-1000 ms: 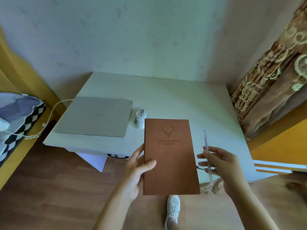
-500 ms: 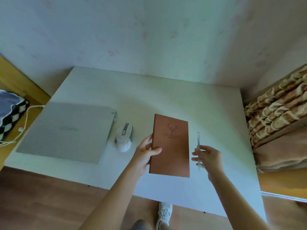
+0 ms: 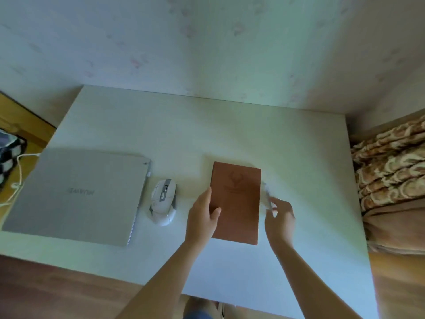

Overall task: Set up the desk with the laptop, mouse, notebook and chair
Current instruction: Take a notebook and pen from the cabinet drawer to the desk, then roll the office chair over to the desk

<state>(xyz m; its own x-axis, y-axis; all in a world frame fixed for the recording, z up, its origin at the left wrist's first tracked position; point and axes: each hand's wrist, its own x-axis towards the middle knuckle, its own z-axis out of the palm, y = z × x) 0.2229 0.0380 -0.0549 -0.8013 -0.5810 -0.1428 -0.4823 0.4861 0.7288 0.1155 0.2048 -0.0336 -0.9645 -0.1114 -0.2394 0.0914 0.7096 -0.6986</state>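
Observation:
A brown notebook [image 3: 236, 201] with a deer emblem lies flat on the white desk [image 3: 207, 134], right of centre. My left hand [image 3: 202, 217] grips its left edge, thumb on the cover. My right hand [image 3: 279, 217] is just right of the notebook, blurred, holding a thin clear pen [image 3: 268, 195]. A closed silver laptop [image 3: 78, 194] lies at the desk's left. A white mouse [image 3: 163, 204] sits between laptop and notebook. No chair is in view.
A white cable [image 3: 18, 171] runs off the laptop's left side toward a checkered cushion [image 3: 9, 155]. A patterned curtain [image 3: 391, 171] hangs at the desk's right edge. The wall stands behind the desk, with wooden floor in front.
The notebook has come down from in front of me onto the desk, further in. Both hands moved forward with it, and my view has shifted closer over the desk.

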